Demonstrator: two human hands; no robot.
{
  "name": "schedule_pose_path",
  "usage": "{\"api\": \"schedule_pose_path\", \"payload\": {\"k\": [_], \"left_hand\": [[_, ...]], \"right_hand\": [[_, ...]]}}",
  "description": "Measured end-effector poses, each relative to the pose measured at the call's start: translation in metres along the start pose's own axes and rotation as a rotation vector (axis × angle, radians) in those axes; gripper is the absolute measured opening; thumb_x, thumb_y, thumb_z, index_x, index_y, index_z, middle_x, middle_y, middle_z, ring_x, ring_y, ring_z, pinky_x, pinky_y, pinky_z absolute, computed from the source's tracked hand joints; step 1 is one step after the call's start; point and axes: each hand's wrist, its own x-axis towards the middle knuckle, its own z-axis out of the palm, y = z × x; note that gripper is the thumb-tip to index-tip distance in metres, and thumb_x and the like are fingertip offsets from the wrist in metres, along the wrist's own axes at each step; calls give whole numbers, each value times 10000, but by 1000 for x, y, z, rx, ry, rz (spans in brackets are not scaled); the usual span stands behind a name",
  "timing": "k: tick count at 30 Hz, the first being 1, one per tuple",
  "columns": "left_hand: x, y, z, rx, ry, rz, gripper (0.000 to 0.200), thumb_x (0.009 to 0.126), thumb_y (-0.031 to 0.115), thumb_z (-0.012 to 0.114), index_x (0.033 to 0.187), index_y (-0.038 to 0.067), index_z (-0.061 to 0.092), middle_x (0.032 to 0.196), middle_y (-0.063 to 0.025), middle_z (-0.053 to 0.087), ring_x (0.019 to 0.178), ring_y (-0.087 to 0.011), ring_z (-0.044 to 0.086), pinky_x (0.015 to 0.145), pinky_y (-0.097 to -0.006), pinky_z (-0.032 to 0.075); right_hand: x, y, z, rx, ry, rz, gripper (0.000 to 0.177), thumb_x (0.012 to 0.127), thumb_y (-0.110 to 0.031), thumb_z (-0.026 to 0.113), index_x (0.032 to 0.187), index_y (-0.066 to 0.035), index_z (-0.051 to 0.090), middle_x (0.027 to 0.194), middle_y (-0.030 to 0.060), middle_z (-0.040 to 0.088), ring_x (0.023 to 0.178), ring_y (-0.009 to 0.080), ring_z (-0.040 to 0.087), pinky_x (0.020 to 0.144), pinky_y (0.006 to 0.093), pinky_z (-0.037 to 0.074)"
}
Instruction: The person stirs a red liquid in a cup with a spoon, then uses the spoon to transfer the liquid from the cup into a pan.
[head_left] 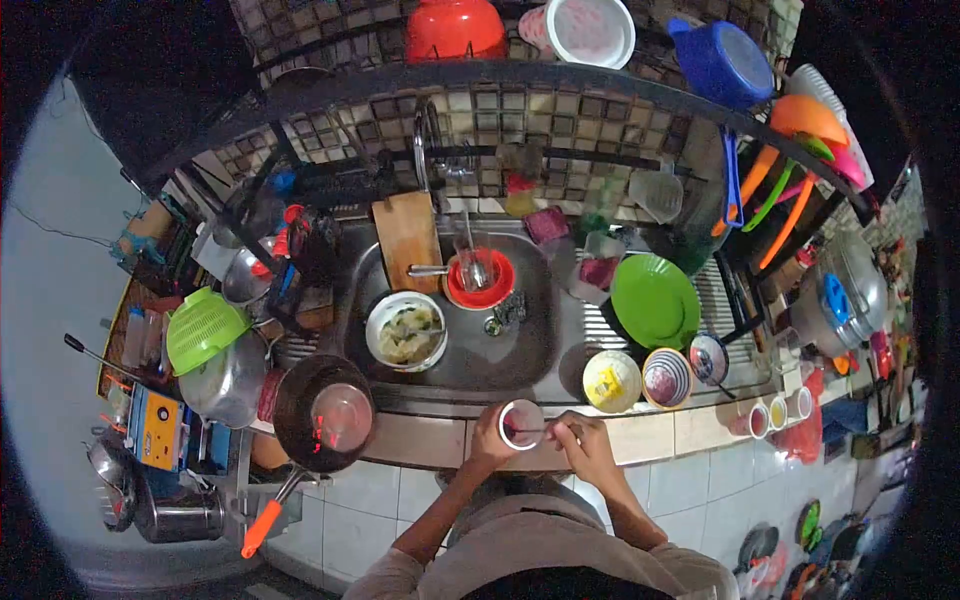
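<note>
My left hand (486, 442) is wrapped round a small white cup (521, 424) at the front edge of the counter. Some dark reddish stuff shows inside the cup. In my right hand (587, 446) is the thin handle of a spoon (538, 430), which reaches into the cup; its tip is too small to make out. Beyond my hands lies the metal sink (470, 370). In it stand a white bowl (436, 352) with pale and green food and a red bowl (503, 292) with a glass inside.
A wooden cutting board (405, 225) leans by the tap (424, 145). On the right are a green plate (655, 302) and several small bowls, one holding a yellow packet (610, 385). A frying pan (300, 450) sits left. A dark rack (480, 75) spans above.
</note>
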Motion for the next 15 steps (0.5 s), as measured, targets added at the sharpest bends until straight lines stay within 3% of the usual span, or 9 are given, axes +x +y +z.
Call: {"api": "schedule_pose_path", "payload": {"k": [6,8,11,15], "left_hand": [[-24,-9,-18,-30,-44,33,630,507,253,765,1024,32,481,916,-142,550,810,-290,552,714,-380,449],[-29,-8,-23,-84,-3,34,596,510,232,761,998,19,493,917,-142,553,812,-295,554,715,-375,451],[-42,-10,-30,113,169,201,573,532,244,768,973,5,492,846,-123,552,747,-265,570,656,-366,460],[-53,-24,-35,30,145,157,598,529,246,768,997,8,483,864,-128,548,765,-271,566,669,-370,458]], "right_hand": [[-1,-7,17,-136,75,-144,220,827,-176,474,744,11,555,676,141,568,577,300,559,516,340,431],[-3,-4,24,-114,-8,-80,199,820,-155,485,741,14,554,671,145,566,578,321,552,511,348,428],[-7,-11,36,-115,-55,-101,204,824,-155,473,727,6,552,662,142,563,572,317,549,503,351,422],[-7,-29,42,-162,-60,-216,183,816,-148,483,727,-4,552,665,133,562,564,308,549,495,342,420]]}}
